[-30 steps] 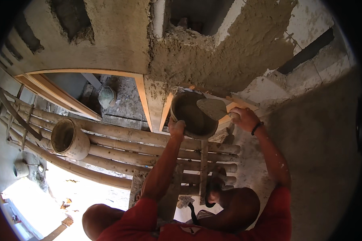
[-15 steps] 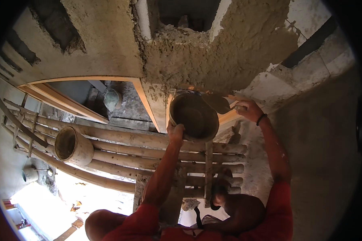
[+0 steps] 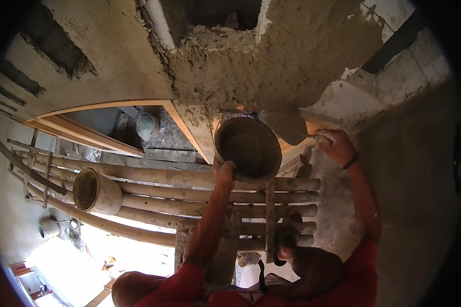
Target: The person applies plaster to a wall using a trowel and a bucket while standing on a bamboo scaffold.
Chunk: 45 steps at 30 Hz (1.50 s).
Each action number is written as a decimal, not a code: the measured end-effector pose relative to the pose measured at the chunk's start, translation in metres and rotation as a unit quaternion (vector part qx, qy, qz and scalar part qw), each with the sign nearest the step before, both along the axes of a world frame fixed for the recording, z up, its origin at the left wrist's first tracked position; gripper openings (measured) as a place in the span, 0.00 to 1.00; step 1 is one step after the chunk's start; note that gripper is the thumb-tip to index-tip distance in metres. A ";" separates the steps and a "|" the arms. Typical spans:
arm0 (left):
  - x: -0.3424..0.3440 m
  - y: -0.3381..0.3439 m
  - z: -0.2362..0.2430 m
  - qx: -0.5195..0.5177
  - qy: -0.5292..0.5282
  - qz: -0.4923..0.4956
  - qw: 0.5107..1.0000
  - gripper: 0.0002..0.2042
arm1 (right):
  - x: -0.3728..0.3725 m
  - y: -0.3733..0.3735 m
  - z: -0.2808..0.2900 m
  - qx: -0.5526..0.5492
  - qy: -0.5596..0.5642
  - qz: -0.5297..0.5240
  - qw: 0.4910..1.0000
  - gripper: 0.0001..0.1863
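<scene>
In the head view, the left hand grips the rim of a round bucket, thumb visible, other fingers mostly hidden; the bucket lies just beyond and right of them. The right hand's fingers are clamped round the handle of a trowel, its blade left of them, near the bucket's rim. A pale mark on the red shirt is too small to read. Rough mortared wall edges the space beyond both hands' fingers; bright gaps part the poles left of the left fingers.
</scene>
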<state>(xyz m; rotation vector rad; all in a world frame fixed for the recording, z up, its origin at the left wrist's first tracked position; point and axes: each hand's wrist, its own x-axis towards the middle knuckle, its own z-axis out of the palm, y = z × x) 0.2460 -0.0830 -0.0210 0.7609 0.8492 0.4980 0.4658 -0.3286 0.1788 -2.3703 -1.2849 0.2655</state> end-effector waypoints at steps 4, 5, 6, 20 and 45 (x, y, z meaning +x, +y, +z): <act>-0.011 -0.005 0.007 0.010 0.039 -0.011 0.999 0.28 | -0.063 0.020 -0.006 -0.011 -0.049 0.025 0.998 0.20; -0.012 -0.008 0.009 0.009 0.054 -0.014 0.998 0.28 | -0.074 0.023 -0.014 -0.015 -0.075 0.030 0.997 0.20; -0.015 -0.007 0.015 0.011 0.034 -0.004 0.999 0.28 | -0.078 0.027 -0.034 -0.070 -0.105 0.054 0.991 0.20; -0.041 -0.033 0.095 0.160 0.029 -0.064 0.985 0.30 | -0.076 0.057 -0.025 -0.233 -0.254 0.086 0.935 0.13; -0.050 -0.063 0.127 0.060 0.004 -0.141 0.988 0.27 | -0.095 -0.024 -0.070 -0.066 0.192 0.037 0.979 0.23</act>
